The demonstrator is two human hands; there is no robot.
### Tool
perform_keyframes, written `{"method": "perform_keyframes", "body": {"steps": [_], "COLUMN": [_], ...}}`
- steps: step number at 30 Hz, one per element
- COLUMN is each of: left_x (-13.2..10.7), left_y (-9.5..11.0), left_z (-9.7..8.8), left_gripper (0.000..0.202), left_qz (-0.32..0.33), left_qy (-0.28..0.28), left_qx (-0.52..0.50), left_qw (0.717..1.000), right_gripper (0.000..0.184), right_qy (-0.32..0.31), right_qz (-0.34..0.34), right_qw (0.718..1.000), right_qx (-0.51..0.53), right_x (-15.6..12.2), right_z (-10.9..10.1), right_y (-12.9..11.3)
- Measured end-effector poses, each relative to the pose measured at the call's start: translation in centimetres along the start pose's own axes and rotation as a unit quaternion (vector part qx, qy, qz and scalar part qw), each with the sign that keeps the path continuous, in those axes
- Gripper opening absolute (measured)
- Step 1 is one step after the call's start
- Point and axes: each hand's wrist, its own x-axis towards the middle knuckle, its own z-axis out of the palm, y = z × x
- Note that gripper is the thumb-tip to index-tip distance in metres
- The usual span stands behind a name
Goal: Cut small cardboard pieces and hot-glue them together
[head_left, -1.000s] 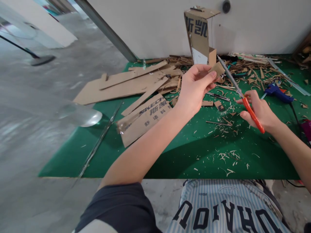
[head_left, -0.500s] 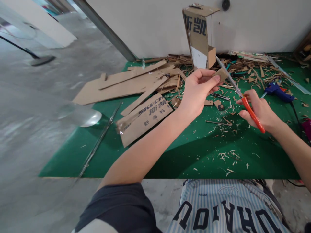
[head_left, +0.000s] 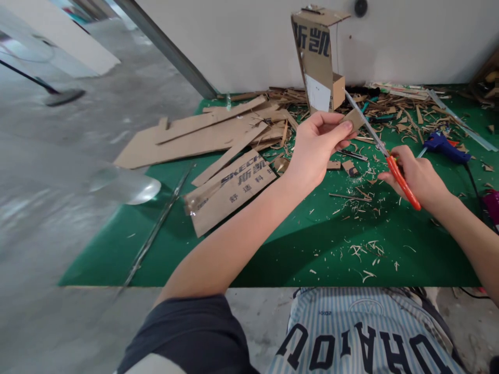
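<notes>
My left hand (head_left: 315, 148) pinches a small piece of brown cardboard (head_left: 354, 118) between thumb and fingers, held above the green mat (head_left: 273, 244). My right hand (head_left: 418, 176) grips orange-handled scissors (head_left: 401, 179). Their long metal blades (head_left: 366, 124) point up and left and meet the cardboard piece at its right edge. Both hands hover over a patch of fine cardboard shavings (head_left: 364, 249).
A tall printed cardboard box (head_left: 315, 57) stands at the back by the wall. Flat cardboard sheets (head_left: 202, 135) and a printed sheet (head_left: 230, 189) lie to the left. A blue glue gun (head_left: 444, 145) lies right among scraps. A metal ruler (head_left: 156, 228) crosses the mat's left edge.
My left hand lowered the cardboard piece a little, and the scissor blades moved in against it. My right hand shifted slightly up and left.
</notes>
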Motion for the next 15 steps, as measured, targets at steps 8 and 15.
{"method": "perform_keyframes", "body": {"steps": [8, 15], "left_x": [0.1, 0.6], "left_y": [-0.1, -0.2], "left_z": [-0.2, -0.4], "left_gripper": [0.019, 0.022], "left_qz": [-0.026, 0.021], "left_qy": [-0.013, 0.006], "left_qx": [0.009, 0.001], "left_qw": [1.000, 1.000], "right_gripper": [0.056, 0.070], "right_qy": [0.024, 0.008], "right_qz": [0.011, -0.013], "right_qw": [0.999, 0.991], "right_qx": [0.041, 0.132], "right_x": [0.0, 0.1], "right_z": [0.3, 0.4], "right_y": [0.1, 1.2]}}
